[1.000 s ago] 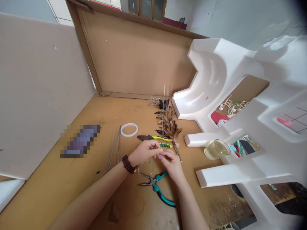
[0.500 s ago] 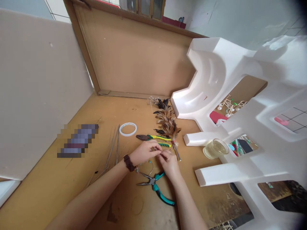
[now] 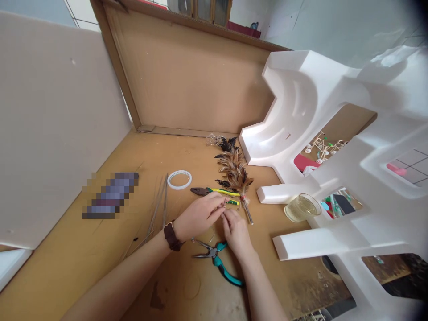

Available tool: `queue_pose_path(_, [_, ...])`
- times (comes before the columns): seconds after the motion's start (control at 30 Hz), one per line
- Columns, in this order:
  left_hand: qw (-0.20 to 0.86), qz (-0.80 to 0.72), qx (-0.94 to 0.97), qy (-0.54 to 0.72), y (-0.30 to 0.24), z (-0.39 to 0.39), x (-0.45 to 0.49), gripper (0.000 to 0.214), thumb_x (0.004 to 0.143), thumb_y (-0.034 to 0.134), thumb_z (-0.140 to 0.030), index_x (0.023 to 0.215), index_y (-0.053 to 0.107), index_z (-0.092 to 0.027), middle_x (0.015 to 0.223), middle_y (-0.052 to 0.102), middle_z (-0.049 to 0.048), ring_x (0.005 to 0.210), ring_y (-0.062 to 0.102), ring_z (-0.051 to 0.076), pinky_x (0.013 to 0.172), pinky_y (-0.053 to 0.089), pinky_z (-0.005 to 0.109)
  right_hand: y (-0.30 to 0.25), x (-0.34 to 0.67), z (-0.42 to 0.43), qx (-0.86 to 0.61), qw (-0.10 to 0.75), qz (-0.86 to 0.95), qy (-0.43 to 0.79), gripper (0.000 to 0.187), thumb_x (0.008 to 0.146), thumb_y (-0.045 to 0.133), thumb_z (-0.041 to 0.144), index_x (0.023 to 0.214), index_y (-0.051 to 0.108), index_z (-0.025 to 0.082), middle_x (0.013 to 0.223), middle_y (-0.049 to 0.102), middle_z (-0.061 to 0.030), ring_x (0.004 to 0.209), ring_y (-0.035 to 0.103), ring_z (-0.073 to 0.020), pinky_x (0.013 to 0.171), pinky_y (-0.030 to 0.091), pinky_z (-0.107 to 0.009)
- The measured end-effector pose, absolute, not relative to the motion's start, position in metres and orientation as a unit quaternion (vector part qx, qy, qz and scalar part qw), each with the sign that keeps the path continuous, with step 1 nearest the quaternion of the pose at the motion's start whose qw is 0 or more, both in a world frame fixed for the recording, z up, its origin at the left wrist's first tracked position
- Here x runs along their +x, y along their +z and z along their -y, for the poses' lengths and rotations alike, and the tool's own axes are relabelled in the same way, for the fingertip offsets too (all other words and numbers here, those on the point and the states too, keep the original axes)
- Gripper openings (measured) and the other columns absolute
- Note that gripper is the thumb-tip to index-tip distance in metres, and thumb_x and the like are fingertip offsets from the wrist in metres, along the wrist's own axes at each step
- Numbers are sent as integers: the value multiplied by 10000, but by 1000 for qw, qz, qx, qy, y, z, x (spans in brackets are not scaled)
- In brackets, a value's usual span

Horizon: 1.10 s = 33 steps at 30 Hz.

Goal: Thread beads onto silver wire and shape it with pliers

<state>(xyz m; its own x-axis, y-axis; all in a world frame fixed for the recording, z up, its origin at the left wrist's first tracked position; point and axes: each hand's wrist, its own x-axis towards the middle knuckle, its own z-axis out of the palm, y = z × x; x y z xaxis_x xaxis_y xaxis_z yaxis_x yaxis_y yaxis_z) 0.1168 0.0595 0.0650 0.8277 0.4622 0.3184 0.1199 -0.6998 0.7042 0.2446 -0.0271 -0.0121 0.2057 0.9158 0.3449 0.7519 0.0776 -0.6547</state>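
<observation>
My left hand (image 3: 199, 215) and my right hand (image 3: 236, 229) meet above the brown table (image 3: 83, 258), fingertips pinched together on a thin wire I can barely make out. A dark band sits on my left wrist. Teal-handled pliers (image 3: 218, 262) lie on the table just below both hands. Yellow-and-green pliers (image 3: 217, 193) lie just beyond my fingers. A bundle of brown feathers (image 3: 234, 171) lies past those, its bound stem pointing toward my right hand.
A white ring (image 3: 179, 179) and several thin wire rods (image 3: 158, 208) lie left of the hands. A glass of pale liquid (image 3: 302, 207) stands to the right by large white foam packing (image 3: 334, 147). A cardboard panel (image 3: 194, 80) stands behind; a pale board (image 3: 50, 125) on the left.
Both hands have shifted slightly; my left wrist has dropped a little toward me, and the looped wire under the hands shows less. The pinch stays closed.
</observation>
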Motion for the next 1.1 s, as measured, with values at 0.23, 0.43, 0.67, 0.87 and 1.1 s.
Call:
queue_pose_path(0.23, [372, -188, 879, 232, 60, -73, 114, 180, 843, 447, -218, 790, 611, -165, 811, 624, 34, 753, 564, 148, 675, 434, 244, -11, 245, 27, -657, 367, 652, 92, 273, 882, 390, 194, 1039, 614, 191, 866, 624, -85, 835, 568, -201, 747, 462, -314])
queue_pose_path(0.43, [361, -209, 885, 206, 46, -85, 116, 189, 827, 465, -225, 759, 627, -156, 749, 628, 17, 680, 554, 135, 623, 410, 230, -18, 246, 25, -676, 346, 639, 125, 233, 851, 457, 193, 980, 651, 206, 832, 671, -63, 812, 598, -196, 735, 457, -293])
queue_pose_path(0.67, [329, -188, 897, 227, 52, -76, 116, 203, 847, 446, -230, 772, 621, -158, 793, 636, 35, 755, 572, 151, 688, 425, 242, -19, 250, 23, -674, 358, 631, 135, 250, 868, 432, 230, 963, 659, 188, 847, 671, -77, 825, 588, -201, 749, 438, -296])
queue_pose_path(0.87, [304, -144, 916, 218, 49, -71, 119, 216, 845, 445, -200, 768, 645, -167, 790, 639, 45, 784, 572, 167, 730, 432, 269, -22, 252, 22, -672, 374, 616, 172, 223, 844, 460, 214, 860, 683, 201, 821, 672, -72, 806, 590, -205, 733, 427, -298])
queue_pose_path(1.1, [336, -172, 896, 235, 49, -70, 119, 202, 840, 454, -209, 789, 643, -161, 863, 585, 48, 775, 549, 149, 714, 433, 261, -22, 251, 22, -651, 428, 575, 250, 208, 824, 497, 275, 788, 687, 200, 778, 670, -57, 753, 591, -199, 715, 433, -309])
